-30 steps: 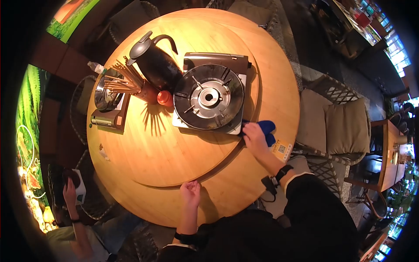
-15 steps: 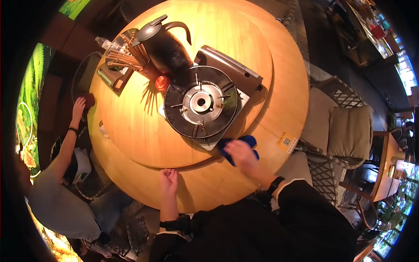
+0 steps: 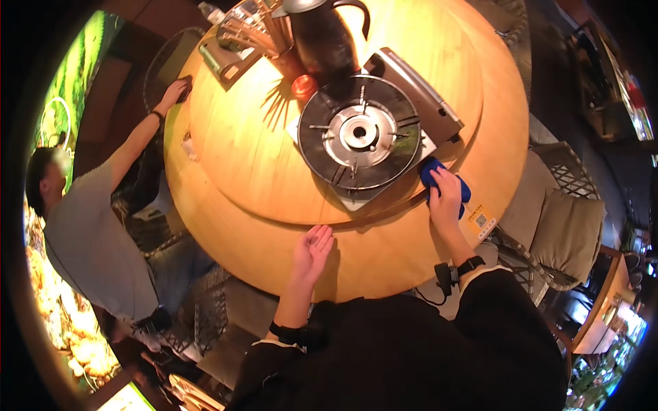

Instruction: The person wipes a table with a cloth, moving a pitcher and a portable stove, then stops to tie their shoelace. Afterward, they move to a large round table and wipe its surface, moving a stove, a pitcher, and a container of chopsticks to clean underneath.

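My right hand (image 3: 446, 193) presses a bunched blue cloth (image 3: 431, 171) onto the tabletop, at the right rim of the raised wooden turntable (image 3: 267, 198). Just up and left of it stands a portable gas stove (image 3: 360, 175) with a round black burner ring. My left hand (image 3: 313, 253) is at the near rim of the turntable, palm partly turned up, fingers loosely stretched and holding nothing.
Behind the stove are a dark kettle (image 3: 322, 41), a holder of chopsticks (image 3: 257, 27) and a red round object (image 3: 303, 87). At left, a seated person (image 3: 103, 240) wipes the table edge with a dark cloth (image 3: 185, 89). Cushioned chairs (image 3: 569, 222) stand right.
My right hand has slid the blue cloth rightward along the turntable's rim. My left hand's palm has turned up more. The view has shifted, and the other person's hand has moved along the table edge.
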### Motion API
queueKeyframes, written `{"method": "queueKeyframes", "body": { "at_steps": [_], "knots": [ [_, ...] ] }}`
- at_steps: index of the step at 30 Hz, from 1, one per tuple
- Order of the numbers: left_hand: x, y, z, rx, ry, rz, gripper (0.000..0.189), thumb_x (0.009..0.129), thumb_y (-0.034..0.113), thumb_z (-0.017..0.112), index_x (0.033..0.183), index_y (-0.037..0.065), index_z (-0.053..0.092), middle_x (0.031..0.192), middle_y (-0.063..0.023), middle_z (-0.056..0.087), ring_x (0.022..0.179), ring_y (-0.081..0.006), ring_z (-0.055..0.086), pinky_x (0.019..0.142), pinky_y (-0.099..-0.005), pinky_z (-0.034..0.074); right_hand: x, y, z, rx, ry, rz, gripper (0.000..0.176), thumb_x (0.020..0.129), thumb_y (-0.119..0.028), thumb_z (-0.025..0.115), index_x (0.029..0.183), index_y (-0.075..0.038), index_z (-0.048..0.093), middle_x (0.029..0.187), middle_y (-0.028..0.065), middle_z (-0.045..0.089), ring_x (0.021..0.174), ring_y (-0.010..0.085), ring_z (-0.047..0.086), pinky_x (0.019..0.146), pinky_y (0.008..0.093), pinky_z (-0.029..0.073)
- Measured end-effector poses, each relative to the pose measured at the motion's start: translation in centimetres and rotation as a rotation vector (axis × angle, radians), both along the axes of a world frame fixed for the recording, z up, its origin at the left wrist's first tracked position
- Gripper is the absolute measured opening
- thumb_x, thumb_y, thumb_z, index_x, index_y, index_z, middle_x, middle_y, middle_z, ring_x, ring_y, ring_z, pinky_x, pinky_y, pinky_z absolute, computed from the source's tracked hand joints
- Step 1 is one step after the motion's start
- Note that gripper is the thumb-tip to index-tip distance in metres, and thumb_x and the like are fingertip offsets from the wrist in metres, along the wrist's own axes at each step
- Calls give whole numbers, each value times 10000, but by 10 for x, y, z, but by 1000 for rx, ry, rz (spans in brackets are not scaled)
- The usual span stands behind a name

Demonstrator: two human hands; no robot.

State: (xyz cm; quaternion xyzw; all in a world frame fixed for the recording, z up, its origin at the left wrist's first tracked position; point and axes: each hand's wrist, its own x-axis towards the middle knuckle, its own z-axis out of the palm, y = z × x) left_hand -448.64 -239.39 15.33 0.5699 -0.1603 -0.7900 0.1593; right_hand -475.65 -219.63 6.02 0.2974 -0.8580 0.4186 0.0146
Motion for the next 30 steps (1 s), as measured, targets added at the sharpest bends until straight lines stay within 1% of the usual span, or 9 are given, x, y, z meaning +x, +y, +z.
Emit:
{"method": "queueKeyframes", "body": {
  "at_steps": [4, 9, 11, 15, 17, 19, 26, 28, 30],
  "knots": [
    [-3, 0, 19, 16, 117, -42, 488, 1014, 204, 341, 1405, -89, 341, 1433, -229, 419, 1355, -335, 417, 1134, -446, 371, -14, 9, 4, -17, -53, 129, 349, 744, 63, 613, 1083, -4, 663, 1167, 175, 640, 1127, 367, 571, 999, 439, 442],
    [0, 0, 8, -25, -54, -56, 416, 998, 229, 385, 1279, -74, 433, 1426, -225, 426, 1336, -333, 433, 1134, -442, 364, -83, 3, -14, 27, 75, -66, 280, 749, 36, 618, 1025, 13, 656, 1126, 196, 648, 1099, 369, 581, 975, 447, 456],
    [6, 3, -16, 97, -81, 6, 387, 956, 261, 456, 1189, -48, 456, 1416, -221, 431, 1339, -327, 419, 1131, -439, 347, -65, 5, -16, 20, 51, -66, 288, 744, 47, 608, 1025, 8, 659, 1122, 194, 650, 1088, 367, 586, 975, 445, 456],
    [-31, 19, -42, 164, 72, 6, 399, 901, 267, 503, 1159, -34, 454, 1419, -222, 420, 1355, -324, 390, 1130, -446, 329, -14, -1, -3, -90, 16, -13, 360, 695, 97, 569, 1017, -23, 677, 1075, 165, 667, 1065, 348, 605, 978, 436, 458],
    [-44, 21, -43, 219, 23, 224, 577, 879, 261, 521, 1308, -91, 364, 1504, -229, 308, 1410, -345, 318, 1158, -462, 306, 14, -5, -1, -135, -31, 15, 394, 656, 117, 586, 1014, -21, 677, 1061, 164, 668, 1066, 354, 604, 983, 436, 463],
    [-36, 12, -47, 251, -12, 294, 556, 832, 277, 543, 1255, -62, 419, 1465, -202, 367, 1389, -336, 340, 1146, -453, 309, 50, -12, 5, -188, -57, 82, 397, 637, 102, 608, 1012, -8, 674, 1082, 166, 656, 1074, 363, 594, 974, 441, 467],
    [23, -41, -65, 182, -72, 338, 707, 825, 290, 559, 1396, -54, 326, 1493, -187, 334, 1391, -344, 334, 1134, -488, 326, 153, -51, 9, -219, -188, 400, 373, 675, 15, 676, 1047, -17, 680, 1144, 121, 652, 1112, 309, 576, 976, 403, 469],
    [42, -68, -65, 138, -103, 401, 803, 819, 277, 585, 1480, -20, 241, 1527, -198, 306, 1424, -339, 305, 1147, -507, 309, 159, -58, 16, -227, -207, 452, 365, 687, -10, 680, 1052, -18, 683, 1162, 126, 651, 1126, 303, 575, 982, 397, 469],
    [52, -85, -61, 101, -118, 358, 751, 826, 284, 585, 1436, -35, 285, 1513, -192, 322, 1396, -341, 341, 1127, -498, 336, 153, -55, 15, -189, -130, 511, 349, 700, -11, 669, 1048, -7, 681, 1175, 128, 649, 1153, 306, 569, 992, 398, 467]
  ]
}}
